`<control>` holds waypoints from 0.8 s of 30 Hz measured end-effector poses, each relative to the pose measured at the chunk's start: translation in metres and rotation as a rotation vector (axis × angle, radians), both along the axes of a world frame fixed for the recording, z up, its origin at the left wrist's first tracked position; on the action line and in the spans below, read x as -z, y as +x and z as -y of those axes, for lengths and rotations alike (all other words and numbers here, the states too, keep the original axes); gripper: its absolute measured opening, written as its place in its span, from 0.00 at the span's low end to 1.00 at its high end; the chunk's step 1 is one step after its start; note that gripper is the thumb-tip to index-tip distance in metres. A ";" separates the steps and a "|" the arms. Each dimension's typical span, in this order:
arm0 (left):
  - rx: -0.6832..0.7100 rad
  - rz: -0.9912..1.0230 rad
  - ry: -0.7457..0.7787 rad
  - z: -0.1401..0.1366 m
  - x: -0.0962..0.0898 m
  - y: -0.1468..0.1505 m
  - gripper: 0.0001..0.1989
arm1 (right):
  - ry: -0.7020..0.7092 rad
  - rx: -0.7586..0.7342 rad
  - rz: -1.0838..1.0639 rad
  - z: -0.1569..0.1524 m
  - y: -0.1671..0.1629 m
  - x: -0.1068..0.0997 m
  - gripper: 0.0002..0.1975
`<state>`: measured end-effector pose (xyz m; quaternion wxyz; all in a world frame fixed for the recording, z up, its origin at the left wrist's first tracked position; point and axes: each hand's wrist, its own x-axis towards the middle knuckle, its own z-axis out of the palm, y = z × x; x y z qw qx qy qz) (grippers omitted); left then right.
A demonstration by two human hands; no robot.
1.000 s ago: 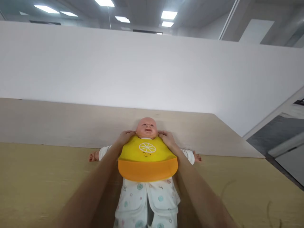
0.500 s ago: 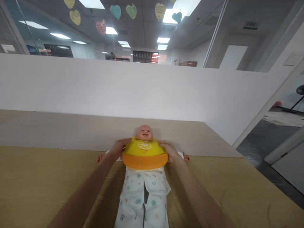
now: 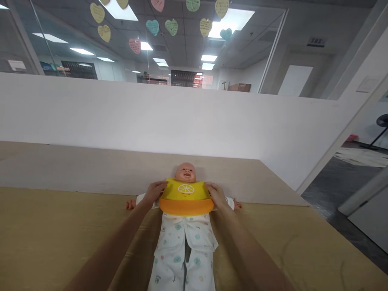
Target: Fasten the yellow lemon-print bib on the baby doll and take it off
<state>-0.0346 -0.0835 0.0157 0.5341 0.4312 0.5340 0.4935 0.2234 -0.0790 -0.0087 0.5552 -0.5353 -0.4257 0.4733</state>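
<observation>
Left hand (image 3: 155,191) and right hand (image 3: 216,195) partly hide the doll sleeves (image 3: 140,198); trouser legs (image 3: 198,258), below the hands, are cropped.

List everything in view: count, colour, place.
doll: one, pink, on its back, centre
clothing: one outfit, white printed, on the doll
bib: one, yellow and orange, over the doll's chest
tabletop: one, tan, under the doll
board: one, beige, along the tabletop's far side
wall: one, white, behind the board
heart notes: about twelve, yellow, pink, green, teal, above the wall
ceiling lights: several, white, beyond the wall
floor: one, grey, right side
stand: one, black, far right
left grip: one, bare, at the bib's left edge, hold unclear
right grip: one, bare, at the bib's right edge, hold unclear
</observation>
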 end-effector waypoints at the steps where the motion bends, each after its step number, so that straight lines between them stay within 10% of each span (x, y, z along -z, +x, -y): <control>1: -0.009 -0.020 0.025 0.005 0.001 -0.002 0.19 | 0.021 0.009 0.024 0.006 0.002 0.000 0.16; 10: -0.028 -0.684 0.660 0.092 0.034 -0.011 0.18 | 0.412 0.039 0.556 0.107 -0.002 0.023 0.25; 24: -0.142 -0.799 0.626 0.094 0.042 -0.004 0.21 | 0.376 -0.023 0.764 0.120 -0.011 0.014 0.24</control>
